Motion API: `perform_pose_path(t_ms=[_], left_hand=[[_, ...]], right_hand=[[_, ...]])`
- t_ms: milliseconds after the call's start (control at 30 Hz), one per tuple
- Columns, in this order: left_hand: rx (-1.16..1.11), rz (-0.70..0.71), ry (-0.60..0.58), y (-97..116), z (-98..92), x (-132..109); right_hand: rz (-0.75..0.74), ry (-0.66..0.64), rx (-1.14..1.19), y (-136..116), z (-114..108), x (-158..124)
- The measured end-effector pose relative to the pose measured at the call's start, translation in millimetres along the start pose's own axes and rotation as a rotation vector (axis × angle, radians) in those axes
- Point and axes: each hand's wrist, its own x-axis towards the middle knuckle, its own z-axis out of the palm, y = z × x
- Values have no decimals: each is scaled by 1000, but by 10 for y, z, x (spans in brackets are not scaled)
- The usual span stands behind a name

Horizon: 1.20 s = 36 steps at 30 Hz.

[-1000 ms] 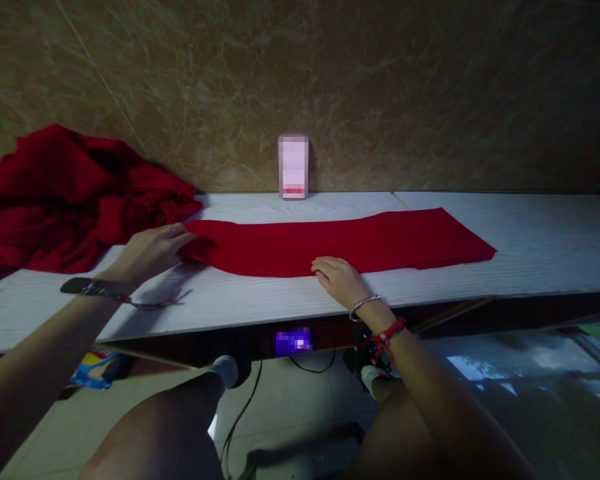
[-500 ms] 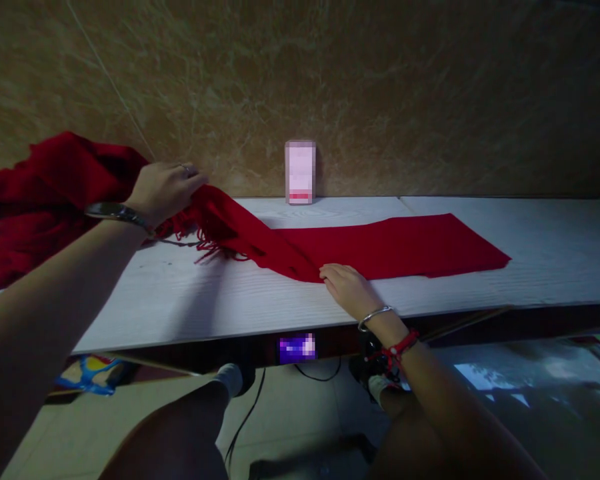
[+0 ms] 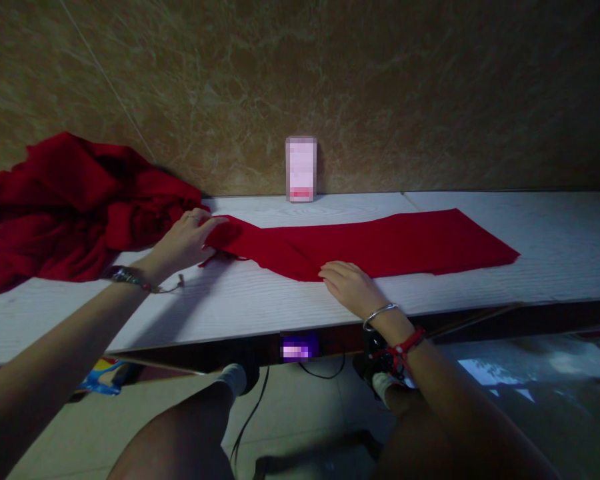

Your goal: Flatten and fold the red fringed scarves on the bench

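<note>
A long red scarf [image 3: 380,243] lies flat along the white table [image 3: 555,253]. My left hand [image 3: 185,241] grips the scarf's left end between its closed fingers, low over the tabletop. My right hand [image 3: 347,283] rests with its fingers flat on the scarf's near edge at the middle, pressing it down. A bracelet sits on each wrist.
A heap of crumpled red cloth [image 3: 70,207] fills the table's left end against the brown wall. A small upright pink-and-white box [image 3: 301,169] stands at the wall behind the scarf. Below the table edge are my knees, a cable and the tiled floor.
My left hand lifted the scarf's left end up and leftward, then brought it back down onto the table. The right hand stayed pressed on the scarf's near edge.
</note>
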Motion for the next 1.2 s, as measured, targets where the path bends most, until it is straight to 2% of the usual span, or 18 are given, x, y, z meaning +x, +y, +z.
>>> perform_pose_path(t_ms=[100, 167, 233, 300, 433, 667, 900, 1067, 1200], left_hand=[[64, 255, -92, 418, -85, 45], [101, 368, -138, 670, -91, 109], [130, 427, -146, 841, -61, 187], [145, 429, -130, 929, -17, 253], [134, 379, -39, 978, 38, 283], [31, 232, 159, 1037, 19, 147], [12, 163, 155, 1079, 39, 47], [-16, 16, 191, 1002, 90, 50], [8, -125, 210, 926, 109, 38]], right_hand=[[-19, -8, -19, 0, -10, 6], [-30, -2, -31, 3, -12, 4], [-29, 6, -43, 5, -14, 0], [-19, 2, -48, 2, -16, -2], [7, -24, -20, -23, -32, 9], [81, -32, 7, -150, -44, 71], [111, 8, -18, -164, -30, 112], [84, 51, 6, -99, -39, 71], [27, 34, 26, -73, -28, 32]])
